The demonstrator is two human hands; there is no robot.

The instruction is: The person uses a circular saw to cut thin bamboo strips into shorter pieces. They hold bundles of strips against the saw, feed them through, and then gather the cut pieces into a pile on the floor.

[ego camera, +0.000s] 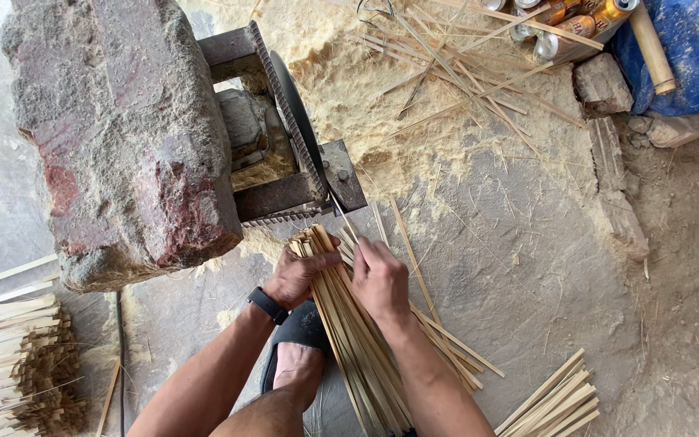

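Count, head view. Hands: 2, a left hand (297, 275) and a right hand (380, 282). Wristwatch (268, 305): 1, black. Shoe (294, 344): 1, dark slip-on. Large stone block (123, 129): 1. Metal frame with disc (293, 137): 1. Stick bundle (353, 332) under the hands: 1; single sticks too many to count. Other stick piles: 2, a left pile (10, 364) and a right pile (556, 400). Cans (568, 24): at least 4, partly cut off. Blue tarp (689, 48): 1.

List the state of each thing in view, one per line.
Left hand: gripping the strip bundle near its top.
Right hand: pressed on the bundle's right side.
Strip bundle: gathered, ends at the saw.
Saw blade: spin cannot be told.
Small pile: lying loose on the floor.
Left stack: piled flat.
Cans: lying on their sides.
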